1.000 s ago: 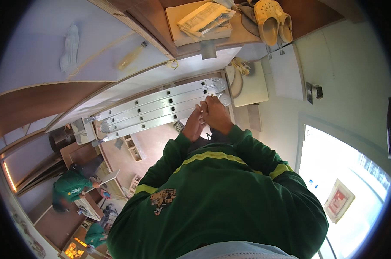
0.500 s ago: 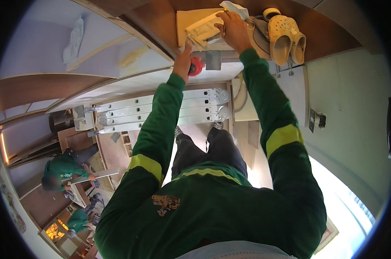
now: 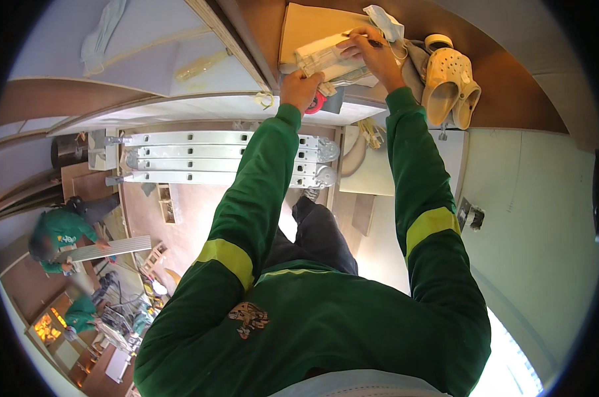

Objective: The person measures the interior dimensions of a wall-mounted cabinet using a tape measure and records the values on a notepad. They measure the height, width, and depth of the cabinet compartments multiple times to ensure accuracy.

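Both my arms reach forward to a brown shelf. My left hand (image 3: 300, 89) is closed, pinching the near left edge of a pale folded paper (image 3: 322, 59). Against its fingers, partly under the paper, shows a red round thing (image 3: 316, 103), its kind unclear. Over the paper's right part, my right hand (image 3: 373, 54) is closed around a slim dark pen-like stick (image 3: 375, 44), mostly hidden by the fingers. A tan board or sheet (image 3: 299, 26) lies beneath the paper. Beside my right hand is a light-blue face mask (image 3: 385, 23).
Beige clogs (image 3: 448, 79) and a tape roll (image 3: 438, 42) stand right on the shelf. A folded aluminium ladder (image 3: 213, 159) lies below, left of my legs. At far left, a co-worker (image 3: 64, 228) holds a long grooved panel (image 3: 114, 247); another person (image 3: 81, 314) is nearby.
My left hand has moved slightly right, from beside the red round thing to the paper's edge. The paper now partly covers the red thing. My right hand has shifted slightly right and down.
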